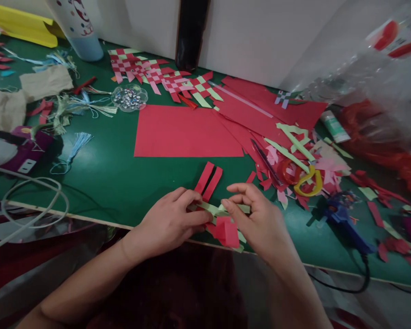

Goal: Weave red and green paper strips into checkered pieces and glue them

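Red and pale green paper strips are woven together at the table's front edge. My left hand [171, 214] is closed on the weave, its fingers pressing down and covering part of it. Two red paper strips [208, 180] stick out beyond those fingers, side by side. A folded pink-red paper flap [228, 232] stands up on the near side. At the right of the weave, my right hand [258, 217] has its thumb tip against a raised pale green paper strip [221, 210]; the index finger is lifted apart from the thumb.
A red paper sheet [188, 132] lies ahead, with finished woven paper fish [173, 82] behind it. Yellow-handled scissors [308, 180] rest on scraps at right, near a blue glue gun [349, 224]. A dish of googly eyes [129, 98] and tassels [77, 146] are at left.
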A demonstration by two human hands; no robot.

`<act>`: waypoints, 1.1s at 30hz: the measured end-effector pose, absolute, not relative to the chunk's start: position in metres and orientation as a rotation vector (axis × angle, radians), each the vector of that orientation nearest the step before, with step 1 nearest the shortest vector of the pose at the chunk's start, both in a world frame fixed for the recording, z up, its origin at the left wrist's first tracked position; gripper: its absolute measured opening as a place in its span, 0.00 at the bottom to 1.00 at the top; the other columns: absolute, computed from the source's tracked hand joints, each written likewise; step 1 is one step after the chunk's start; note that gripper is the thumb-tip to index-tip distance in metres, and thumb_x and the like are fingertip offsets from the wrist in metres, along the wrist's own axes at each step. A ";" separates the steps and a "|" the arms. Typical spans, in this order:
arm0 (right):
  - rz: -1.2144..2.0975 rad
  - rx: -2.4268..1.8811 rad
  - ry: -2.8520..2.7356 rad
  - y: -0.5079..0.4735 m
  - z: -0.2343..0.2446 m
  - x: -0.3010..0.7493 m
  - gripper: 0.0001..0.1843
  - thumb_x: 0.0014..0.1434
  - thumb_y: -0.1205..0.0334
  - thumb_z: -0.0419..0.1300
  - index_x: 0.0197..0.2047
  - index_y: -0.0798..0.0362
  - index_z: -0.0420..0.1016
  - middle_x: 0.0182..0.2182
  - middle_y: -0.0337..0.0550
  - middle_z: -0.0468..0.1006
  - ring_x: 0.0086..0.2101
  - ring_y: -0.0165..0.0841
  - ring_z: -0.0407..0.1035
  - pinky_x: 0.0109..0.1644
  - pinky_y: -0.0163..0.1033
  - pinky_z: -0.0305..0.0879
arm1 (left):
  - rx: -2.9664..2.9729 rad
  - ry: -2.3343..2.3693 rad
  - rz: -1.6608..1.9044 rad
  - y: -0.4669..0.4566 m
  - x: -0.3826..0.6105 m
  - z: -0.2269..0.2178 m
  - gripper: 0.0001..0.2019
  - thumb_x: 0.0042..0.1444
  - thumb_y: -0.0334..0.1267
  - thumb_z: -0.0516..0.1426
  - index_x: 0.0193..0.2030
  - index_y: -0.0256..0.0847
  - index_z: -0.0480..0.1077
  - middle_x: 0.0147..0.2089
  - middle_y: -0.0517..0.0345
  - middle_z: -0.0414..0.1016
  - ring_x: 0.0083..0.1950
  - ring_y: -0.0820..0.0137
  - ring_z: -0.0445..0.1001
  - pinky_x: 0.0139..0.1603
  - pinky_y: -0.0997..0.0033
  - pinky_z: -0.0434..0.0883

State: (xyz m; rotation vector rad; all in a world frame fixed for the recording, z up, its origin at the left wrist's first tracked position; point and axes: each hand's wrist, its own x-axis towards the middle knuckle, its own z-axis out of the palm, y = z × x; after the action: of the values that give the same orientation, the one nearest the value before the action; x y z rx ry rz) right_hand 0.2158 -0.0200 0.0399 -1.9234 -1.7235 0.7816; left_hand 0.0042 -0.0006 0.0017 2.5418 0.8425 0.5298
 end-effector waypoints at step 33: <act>0.736 -1.830 -1.684 -0.045 0.018 0.197 0.11 0.60 0.52 0.61 0.34 0.50 0.77 0.27 0.41 0.81 0.27 0.35 0.76 0.34 0.39 0.73 | 2.573 0.913 0.470 -0.001 0.006 -0.004 0.16 0.64 0.39 0.55 0.58 0.42 0.65 0.47 0.52 0.68 0.47 0.62 0.68 0.49 0.58 0.70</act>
State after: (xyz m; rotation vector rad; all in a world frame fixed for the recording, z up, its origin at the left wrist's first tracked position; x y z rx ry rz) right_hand 0.1970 -0.0449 0.0175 -1.8303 -1.6844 0.7361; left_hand 0.0055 -0.0012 -0.0035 2.5729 0.9134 0.4703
